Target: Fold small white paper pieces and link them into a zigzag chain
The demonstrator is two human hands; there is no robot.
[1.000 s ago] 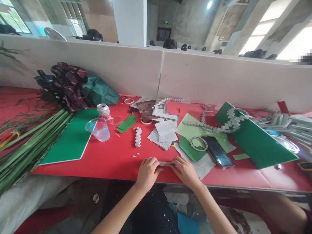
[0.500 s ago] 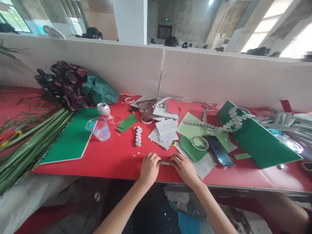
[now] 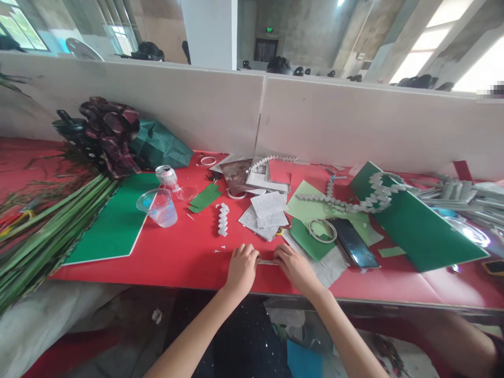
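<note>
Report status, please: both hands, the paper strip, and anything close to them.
Left hand and right hand pinch paper strip on red table. Paper scraps touch right hand.

A red worktop (image 3: 177,257) spans the frame below a pale partition. On it lie long green leaves (image 3: 51,231) at the left, a green sheet (image 3: 118,223), a clear plastic cup (image 3: 159,207), printed paper scraps (image 3: 265,212), a dark phone (image 3: 352,242) and a larger green board (image 3: 417,231) at the right.

Both hands, left hand (image 3: 241,267) and right hand (image 3: 293,268), pinch a paper strip (image 3: 268,261).
</note>
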